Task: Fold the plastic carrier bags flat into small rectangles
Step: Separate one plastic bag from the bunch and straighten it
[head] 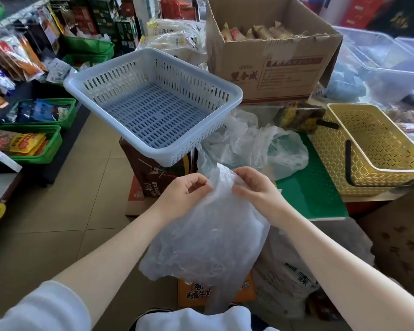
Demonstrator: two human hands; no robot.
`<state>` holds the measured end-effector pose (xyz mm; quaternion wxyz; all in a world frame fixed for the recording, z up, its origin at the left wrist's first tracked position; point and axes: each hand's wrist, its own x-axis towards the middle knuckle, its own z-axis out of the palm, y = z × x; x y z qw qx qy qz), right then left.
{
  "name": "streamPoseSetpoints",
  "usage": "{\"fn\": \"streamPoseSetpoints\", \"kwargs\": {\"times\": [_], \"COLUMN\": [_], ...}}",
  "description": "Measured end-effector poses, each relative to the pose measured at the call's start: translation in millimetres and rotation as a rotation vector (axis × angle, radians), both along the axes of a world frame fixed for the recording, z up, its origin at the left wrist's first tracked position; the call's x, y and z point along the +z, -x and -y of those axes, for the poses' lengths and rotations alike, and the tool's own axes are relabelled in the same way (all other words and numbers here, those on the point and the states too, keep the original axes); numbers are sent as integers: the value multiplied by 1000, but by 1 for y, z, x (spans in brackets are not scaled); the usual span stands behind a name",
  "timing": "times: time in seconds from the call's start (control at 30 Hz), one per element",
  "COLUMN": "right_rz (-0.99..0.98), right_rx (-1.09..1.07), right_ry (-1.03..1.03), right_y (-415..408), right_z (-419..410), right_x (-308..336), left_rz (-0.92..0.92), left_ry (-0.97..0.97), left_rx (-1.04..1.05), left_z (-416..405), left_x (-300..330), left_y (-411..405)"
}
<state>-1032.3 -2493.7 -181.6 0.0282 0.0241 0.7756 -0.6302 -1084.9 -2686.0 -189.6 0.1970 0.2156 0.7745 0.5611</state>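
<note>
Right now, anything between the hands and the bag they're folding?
Nothing visible. The left hand and right hand already pinch the top edge of the translucent white plastic carrier bag, which hangs in the air between them.

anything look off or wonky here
Yes. The pale blue basket sits tilted on a brown box, its corner overhanging the box edge. The cardboard carton behind it has a torn, ragged flap. Crumpled bags lie unfolded on the green counter.
</note>
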Motion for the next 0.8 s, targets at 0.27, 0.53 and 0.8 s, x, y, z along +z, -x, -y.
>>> {"fn": "streamPoseSetpoints", "kwargs": {"times": [0.27,0.53,0.8], "right_rz": [-105,13,32], "right_rx": [-33,-273,-453], "right_ry": [1,347,262], "right_y": [12,16,16], "right_z": [19,14,15], "right_x": [12,11,7], "left_rz": [-204,-9,-95], "left_ry": [22,41,172], "left_rx": [43,-206,-263], "left_z": [7,31,38], "left_x": [3,-17,-30], "left_y": [8,11,12]}}
